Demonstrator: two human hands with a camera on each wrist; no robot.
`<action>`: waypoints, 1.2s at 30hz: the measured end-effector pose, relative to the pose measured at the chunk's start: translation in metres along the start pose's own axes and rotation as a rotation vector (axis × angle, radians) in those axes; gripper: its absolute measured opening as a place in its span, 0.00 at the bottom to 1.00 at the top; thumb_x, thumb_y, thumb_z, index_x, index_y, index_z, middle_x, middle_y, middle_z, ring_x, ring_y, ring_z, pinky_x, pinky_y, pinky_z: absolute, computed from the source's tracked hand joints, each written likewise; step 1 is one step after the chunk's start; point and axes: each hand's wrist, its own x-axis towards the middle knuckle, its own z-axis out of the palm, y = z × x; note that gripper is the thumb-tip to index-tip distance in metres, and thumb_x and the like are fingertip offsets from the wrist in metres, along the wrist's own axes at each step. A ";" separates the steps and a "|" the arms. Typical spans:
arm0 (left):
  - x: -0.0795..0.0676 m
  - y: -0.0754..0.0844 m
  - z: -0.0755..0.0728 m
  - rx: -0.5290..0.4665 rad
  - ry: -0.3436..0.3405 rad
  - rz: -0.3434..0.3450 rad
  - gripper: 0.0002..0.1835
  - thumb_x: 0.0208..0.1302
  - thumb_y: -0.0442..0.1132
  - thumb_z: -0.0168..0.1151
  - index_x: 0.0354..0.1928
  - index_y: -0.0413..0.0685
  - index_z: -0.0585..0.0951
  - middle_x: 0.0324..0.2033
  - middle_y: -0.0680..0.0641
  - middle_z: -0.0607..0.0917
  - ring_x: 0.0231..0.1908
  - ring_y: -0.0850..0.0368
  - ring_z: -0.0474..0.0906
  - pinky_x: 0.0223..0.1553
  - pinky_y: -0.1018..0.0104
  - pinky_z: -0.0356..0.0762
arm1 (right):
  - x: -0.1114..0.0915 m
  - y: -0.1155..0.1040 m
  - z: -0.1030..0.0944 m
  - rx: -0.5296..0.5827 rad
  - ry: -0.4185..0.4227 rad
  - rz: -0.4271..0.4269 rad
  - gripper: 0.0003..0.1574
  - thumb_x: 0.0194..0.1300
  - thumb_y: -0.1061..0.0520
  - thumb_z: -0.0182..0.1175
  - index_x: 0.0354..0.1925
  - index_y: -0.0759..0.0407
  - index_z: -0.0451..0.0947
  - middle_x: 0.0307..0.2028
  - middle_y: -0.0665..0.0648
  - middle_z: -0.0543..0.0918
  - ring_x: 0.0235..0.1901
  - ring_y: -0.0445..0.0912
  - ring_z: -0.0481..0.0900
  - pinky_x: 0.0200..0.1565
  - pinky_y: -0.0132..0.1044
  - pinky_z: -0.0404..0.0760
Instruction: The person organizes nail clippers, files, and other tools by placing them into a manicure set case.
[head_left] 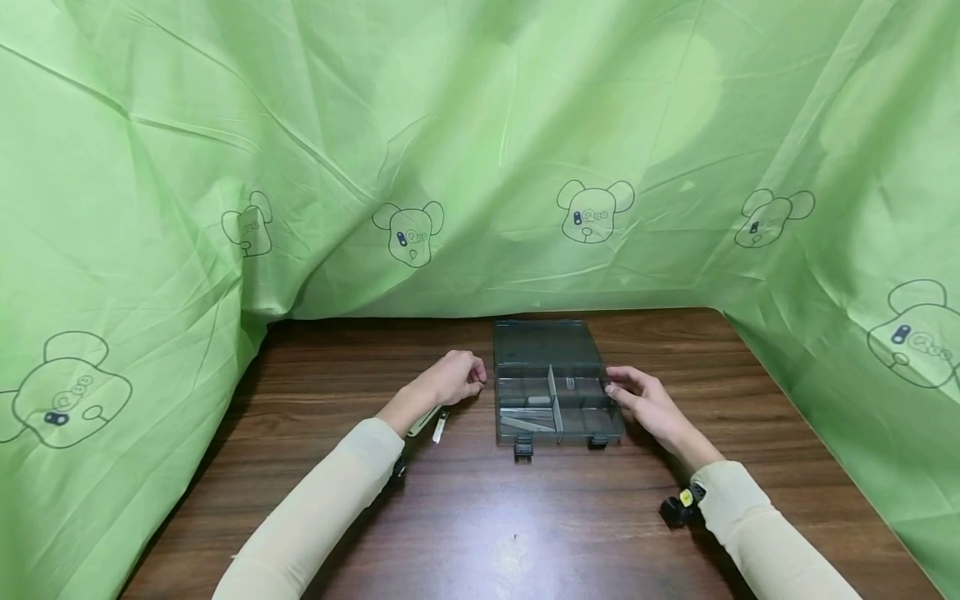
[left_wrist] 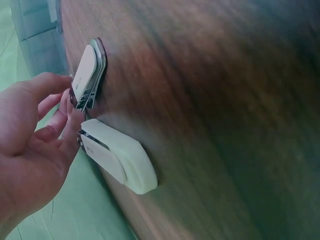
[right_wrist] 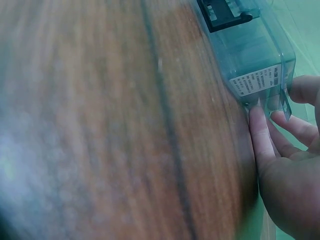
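My left hand (head_left: 453, 379) is just left of the compartment box, fingers bent toward the tabletop, with nothing visible between thumb and fingers. Close by lie two nail clippers: a slim one with a white lever (left_wrist: 87, 70) and one in a cream casing (left_wrist: 127, 160). They overlap the fingertips in the left wrist view. My right hand (head_left: 652, 408) grips the right side of the grey see-through box (head_left: 558, 435), thumb and fingers at its edge and lower corner (right_wrist: 257, 107). The box's lid (head_left: 546, 342) is tipped back, away from me.
Dividers (head_left: 556, 400) split the box into compartments; a small pale piece (head_left: 538, 401) shows inside. Two black latches (head_left: 523, 450) stick out from its front. The brown wooden table (head_left: 480, 508) is bordered by a green curtain (head_left: 480, 150) at the back and sides.
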 end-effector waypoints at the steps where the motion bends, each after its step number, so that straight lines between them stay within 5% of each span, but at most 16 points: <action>1: 0.000 0.000 0.000 0.001 0.001 0.002 0.03 0.66 0.33 0.69 0.37 0.50 0.86 0.35 0.53 0.84 0.38 0.61 0.81 0.44 0.68 0.82 | 0.000 0.000 0.000 -0.001 0.000 -0.001 0.33 0.80 0.55 0.60 0.74 0.69 0.67 0.64 0.73 0.75 0.49 0.50 0.77 0.36 0.37 0.80; 22: -0.002 0.000 -0.006 -0.070 0.019 0.012 0.02 0.69 0.33 0.68 0.37 0.48 0.84 0.31 0.57 0.84 0.35 0.65 0.80 0.42 0.70 0.81 | 0.000 0.001 0.000 -0.005 -0.005 -0.005 0.33 0.80 0.54 0.60 0.75 0.68 0.66 0.66 0.72 0.74 0.51 0.50 0.78 0.37 0.39 0.81; 29: 0.012 0.032 -0.023 -0.086 0.114 0.132 0.02 0.70 0.34 0.68 0.38 0.49 0.85 0.33 0.56 0.85 0.35 0.65 0.81 0.41 0.72 0.82 | -0.001 0.000 -0.001 -0.012 0.002 -0.008 0.34 0.80 0.54 0.60 0.74 0.68 0.66 0.66 0.72 0.74 0.49 0.49 0.77 0.37 0.38 0.81; 36: 0.040 0.072 -0.013 -0.117 0.054 0.197 0.02 0.72 0.36 0.68 0.41 0.45 0.85 0.34 0.55 0.86 0.37 0.66 0.81 0.42 0.76 0.80 | -0.001 0.001 -0.001 -0.005 -0.001 -0.020 0.33 0.80 0.55 0.61 0.74 0.70 0.67 0.64 0.73 0.75 0.47 0.46 0.77 0.35 0.37 0.80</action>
